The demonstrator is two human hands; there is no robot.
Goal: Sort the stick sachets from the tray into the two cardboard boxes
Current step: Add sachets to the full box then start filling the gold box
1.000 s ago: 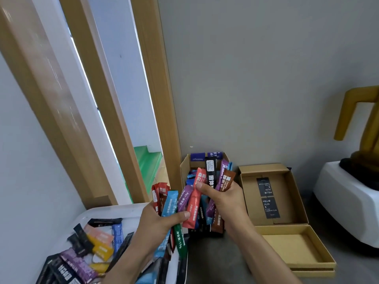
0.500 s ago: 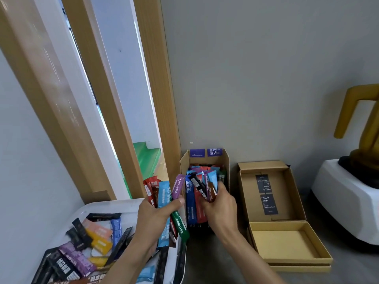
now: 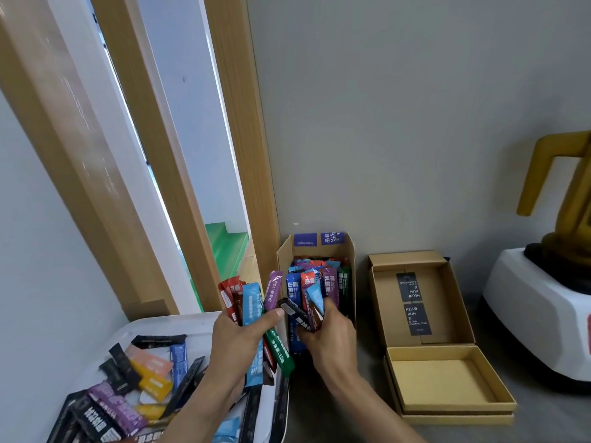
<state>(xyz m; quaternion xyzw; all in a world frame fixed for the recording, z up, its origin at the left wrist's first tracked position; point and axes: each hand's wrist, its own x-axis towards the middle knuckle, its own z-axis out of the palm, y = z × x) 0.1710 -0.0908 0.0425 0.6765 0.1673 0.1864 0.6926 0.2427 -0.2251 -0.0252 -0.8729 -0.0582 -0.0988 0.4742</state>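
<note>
My left hand (image 3: 238,338) grips a fan of stick sachets (image 3: 252,302), red, blue, purple and green, above the right end of the white tray (image 3: 153,324). My right hand (image 3: 329,334) sits at the front of the tall cardboard box (image 3: 284,260), closed around a few sachets (image 3: 307,311), black, brown and light blue, among the upright sachets packed inside. The tray holds several loose sachets (image 3: 144,375) in black, purple, yellow and pink. To the right lies the flat cardboard box (image 3: 444,382), open and bare inside, its lid (image 3: 383,302) folded back.
A grey wall stands right behind both boxes. A wooden door frame (image 3: 243,155) rises left of the tall box. At the far right a white base (image 3: 537,314) carries a gold-coloured object (image 3: 569,193). The grey floor shows between the boxes.
My right hand has come down with its bundle of sachets from above the tall box into the box. The left hand has kept its fan of sachets in about the same place.
</note>
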